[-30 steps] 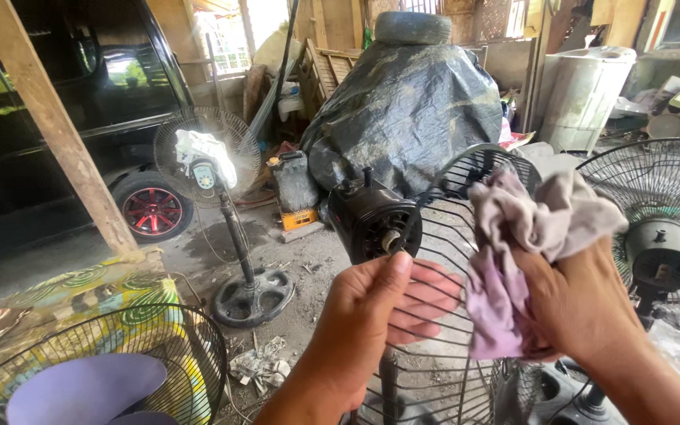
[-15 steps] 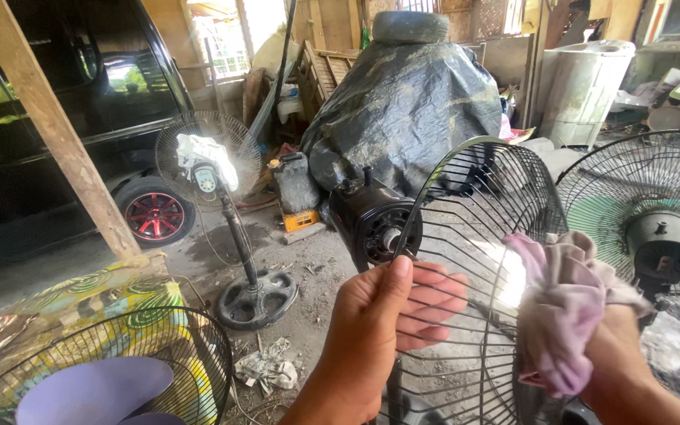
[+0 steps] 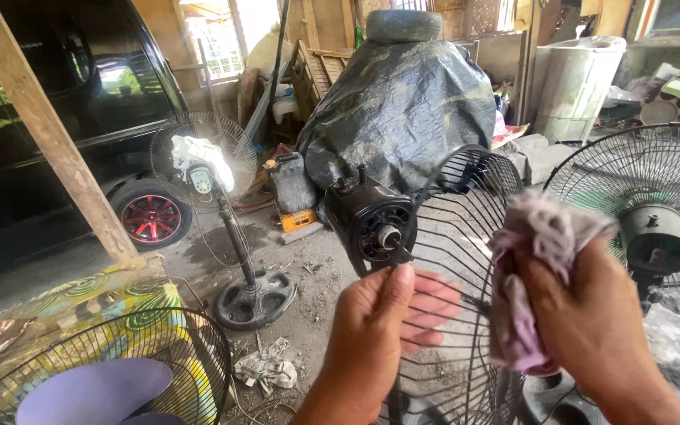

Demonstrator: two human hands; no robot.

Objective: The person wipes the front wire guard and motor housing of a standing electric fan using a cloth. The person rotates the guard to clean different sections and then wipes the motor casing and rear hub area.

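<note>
My left hand (image 3: 375, 330) grips the rim of a round black wire fan guard (image 3: 466, 236), thumb on the near side and fingers behind the wires. My right hand (image 3: 592, 323) clutches a crumpled pinkish-grey rag (image 3: 533, 267) and presses it against the guard's right side. Just behind the guard stands a black fan motor (image 3: 371, 220) with a bare shaft, on a stand hidden by my hands.
A standing fan (image 3: 206, 169) with a white cloth on it rises at the left. Another fan with a green centre (image 3: 655, 228) is at the right. A wire guard holding purple blades (image 3: 96, 378) lies lower left. A tarp-covered heap (image 3: 403, 102), a black car (image 3: 57, 134) and a wooden post (image 3: 49, 126) stand behind.
My right hand dropped with the rag to the guard's lower right, then rose again to its upper right side. My left hand kept its hold on the rim.
</note>
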